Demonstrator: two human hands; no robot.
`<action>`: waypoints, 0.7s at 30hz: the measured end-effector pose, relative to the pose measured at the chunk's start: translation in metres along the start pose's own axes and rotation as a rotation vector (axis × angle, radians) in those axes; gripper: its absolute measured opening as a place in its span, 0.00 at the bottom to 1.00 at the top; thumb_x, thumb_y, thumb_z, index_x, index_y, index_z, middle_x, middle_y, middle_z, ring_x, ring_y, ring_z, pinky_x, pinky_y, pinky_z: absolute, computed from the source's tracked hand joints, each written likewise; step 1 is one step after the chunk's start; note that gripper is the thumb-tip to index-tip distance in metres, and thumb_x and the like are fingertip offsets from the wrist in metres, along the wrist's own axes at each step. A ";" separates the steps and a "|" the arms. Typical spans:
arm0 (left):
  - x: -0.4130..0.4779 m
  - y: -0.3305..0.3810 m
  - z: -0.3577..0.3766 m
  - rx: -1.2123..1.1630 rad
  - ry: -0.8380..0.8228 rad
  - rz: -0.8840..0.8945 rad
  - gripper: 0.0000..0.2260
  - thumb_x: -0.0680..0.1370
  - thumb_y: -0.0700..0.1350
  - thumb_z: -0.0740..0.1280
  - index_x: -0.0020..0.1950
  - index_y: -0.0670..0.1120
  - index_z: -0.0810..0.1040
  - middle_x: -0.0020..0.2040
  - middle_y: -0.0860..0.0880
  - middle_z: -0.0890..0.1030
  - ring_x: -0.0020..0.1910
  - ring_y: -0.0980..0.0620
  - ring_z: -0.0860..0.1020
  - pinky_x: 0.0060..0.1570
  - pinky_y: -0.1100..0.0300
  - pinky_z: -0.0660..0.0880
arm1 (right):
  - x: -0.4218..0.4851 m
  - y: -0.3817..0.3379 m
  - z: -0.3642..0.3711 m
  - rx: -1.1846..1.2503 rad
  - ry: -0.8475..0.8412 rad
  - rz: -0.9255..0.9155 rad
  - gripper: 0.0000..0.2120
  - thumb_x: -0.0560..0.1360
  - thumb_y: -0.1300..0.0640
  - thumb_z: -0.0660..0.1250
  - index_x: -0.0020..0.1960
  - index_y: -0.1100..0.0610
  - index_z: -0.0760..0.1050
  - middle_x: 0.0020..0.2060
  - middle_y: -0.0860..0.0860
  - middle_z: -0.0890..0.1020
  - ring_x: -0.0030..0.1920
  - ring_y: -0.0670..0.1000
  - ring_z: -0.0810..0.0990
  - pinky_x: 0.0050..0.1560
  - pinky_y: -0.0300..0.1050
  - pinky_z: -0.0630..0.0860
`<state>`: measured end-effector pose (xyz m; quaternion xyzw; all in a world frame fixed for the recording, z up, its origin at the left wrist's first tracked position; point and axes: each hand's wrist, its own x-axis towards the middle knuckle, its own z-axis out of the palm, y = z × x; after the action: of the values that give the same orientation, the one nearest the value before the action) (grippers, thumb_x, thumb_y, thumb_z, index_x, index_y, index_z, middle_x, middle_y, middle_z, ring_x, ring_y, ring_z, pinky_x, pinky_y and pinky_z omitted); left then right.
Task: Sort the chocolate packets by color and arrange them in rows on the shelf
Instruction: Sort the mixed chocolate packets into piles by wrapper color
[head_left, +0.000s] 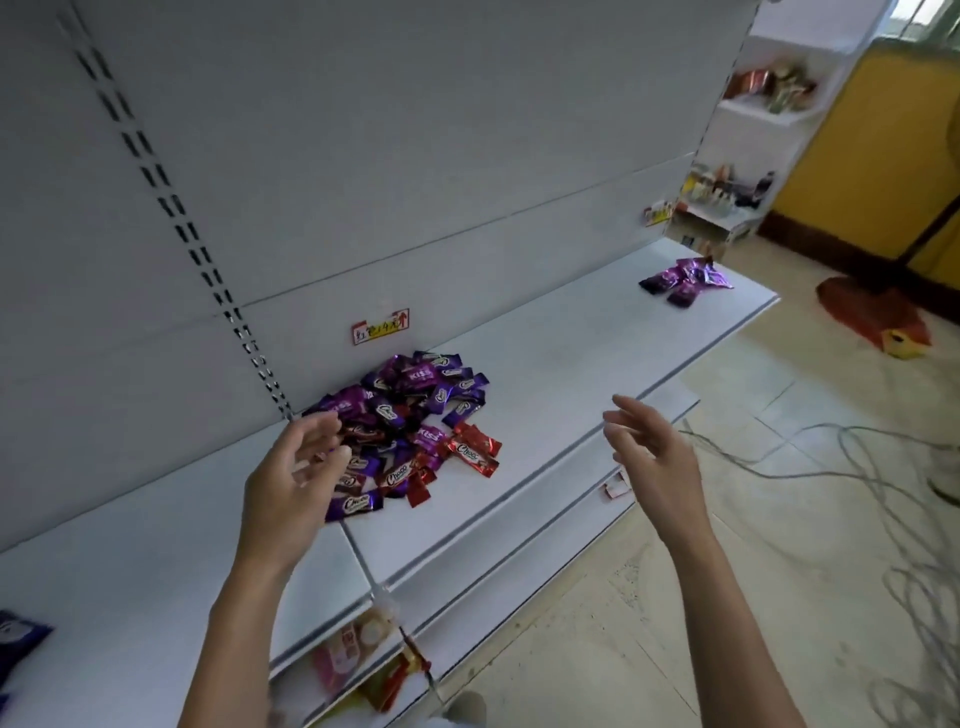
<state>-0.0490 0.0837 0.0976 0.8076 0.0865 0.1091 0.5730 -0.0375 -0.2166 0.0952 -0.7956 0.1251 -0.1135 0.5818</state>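
Head view: your left hand (296, 467) hovers loose-fingered, seemingly empty, at the mixed pile (410, 421) on the shelf (571, 353). Your right hand (649, 452) hangs open, holding nothing, above the front edge. Reds and purples overlap there, so a hasty scoop may drag wrong colours or flick some off. The purple group (685, 283) lies far right.

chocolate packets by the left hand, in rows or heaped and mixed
Heaped and mixed: the purple and red packets overlap in one jumbled pile on the shelf, with no rows formed.
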 end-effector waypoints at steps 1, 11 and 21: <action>0.007 0.002 0.000 0.014 0.022 0.009 0.11 0.76 0.40 0.66 0.51 0.57 0.74 0.51 0.61 0.77 0.52 0.63 0.75 0.52 0.62 0.70 | 0.012 -0.002 0.005 0.005 -0.016 -0.017 0.13 0.74 0.58 0.65 0.57 0.46 0.76 0.49 0.44 0.82 0.50 0.45 0.79 0.55 0.54 0.77; 0.024 0.003 0.026 0.031 0.281 -0.059 0.10 0.76 0.42 0.66 0.56 0.52 0.74 0.52 0.61 0.76 0.51 0.66 0.73 0.45 0.74 0.66 | 0.110 -0.007 0.065 -0.035 -0.376 -0.142 0.13 0.75 0.58 0.65 0.59 0.49 0.75 0.49 0.46 0.81 0.49 0.46 0.79 0.53 0.51 0.78; 0.028 -0.040 0.095 0.132 0.259 -0.194 0.12 0.74 0.38 0.68 0.53 0.53 0.76 0.50 0.60 0.78 0.49 0.65 0.75 0.43 0.76 0.70 | 0.156 0.020 0.122 -0.177 -0.713 -0.224 0.12 0.73 0.65 0.66 0.56 0.57 0.78 0.46 0.52 0.82 0.43 0.47 0.79 0.38 0.24 0.71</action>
<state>0.0037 0.0179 0.0316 0.8105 0.2442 0.1506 0.5107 0.1483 -0.1645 0.0449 -0.8410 -0.1634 0.1185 0.5020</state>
